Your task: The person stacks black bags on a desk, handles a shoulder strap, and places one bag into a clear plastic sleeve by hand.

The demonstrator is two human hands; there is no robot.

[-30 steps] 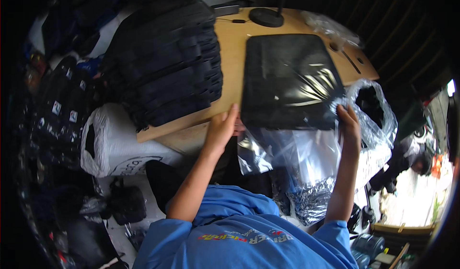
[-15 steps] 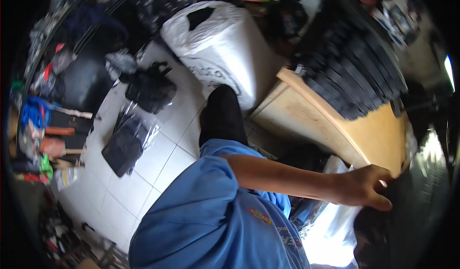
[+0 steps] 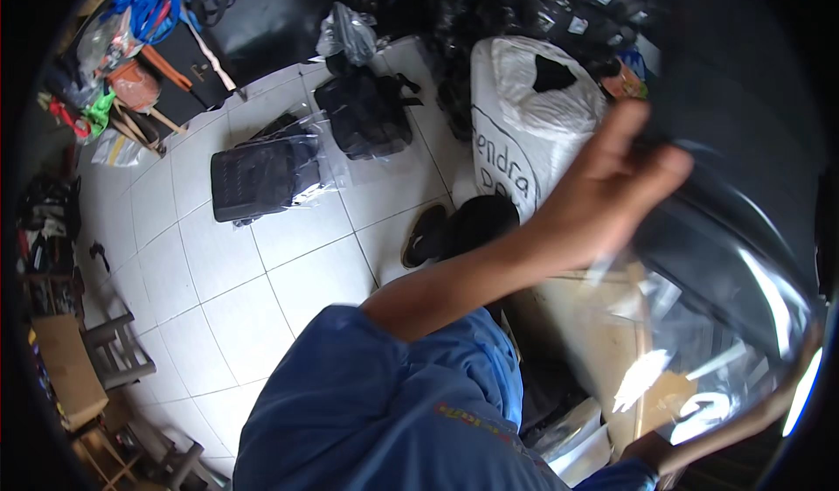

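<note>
My left hand (image 3: 594, 198) is raised at the right of centre, slightly blurred, its fingers bent at the edge of a clear plastic bag (image 3: 699, 316). Inside or behind that plastic is a large black item (image 3: 743, 185), which fills much of the right side; its kind I cannot make out. My right forearm (image 3: 738, 425) comes up at the lower right beside the plastic. The right hand itself is lost in the dark rim and behind the glare.
Two black backpacks in clear plastic, one nearer (image 3: 253, 181) and one farther (image 3: 363, 111), lie on the white tile floor (image 3: 306, 290). A white sack (image 3: 533, 132) stands ahead of my leg. A wooden table (image 3: 603, 334) is at the right; a cardboard box (image 3: 70, 369) at the left.
My left hand has risen from the black item at the right edge, and clear plastic now spreads below it. My right forearm has come into view. The whole view has turned rightward.
</note>
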